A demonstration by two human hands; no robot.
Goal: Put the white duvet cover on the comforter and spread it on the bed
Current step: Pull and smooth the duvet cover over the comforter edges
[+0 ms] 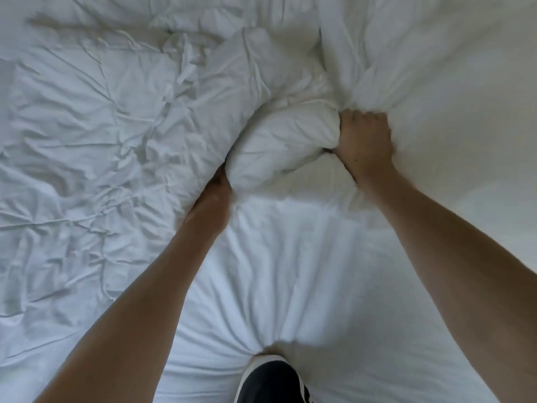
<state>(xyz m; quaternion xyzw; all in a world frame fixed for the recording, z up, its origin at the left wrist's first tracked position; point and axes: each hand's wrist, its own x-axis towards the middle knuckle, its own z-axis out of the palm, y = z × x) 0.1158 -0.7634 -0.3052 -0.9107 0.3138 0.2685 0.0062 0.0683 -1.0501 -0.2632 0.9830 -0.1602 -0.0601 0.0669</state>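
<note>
Left hand (216, 184) reaching under bunched comforter (279, 144), grip hidden, right hand (363, 141) clenching it, crumpled duvet cover (87, 126) left, smooth bed (450, 68) right

Both forearms bare, no sleeves, no watch or rings visible. Left hand (213, 193), right hand (363, 144) bare. Dark garment (271, 382) with white stripes at bottom edge.

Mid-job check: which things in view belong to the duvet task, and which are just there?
In the job:
- bunched white bedding, puffy, gripped from both sides
- left hand, fingers buried in cloth
- right hand, grip closed on the bunch
- crumpled white fabric spread at left

Just there:
- dark shoe with white edge at the bottom
</note>
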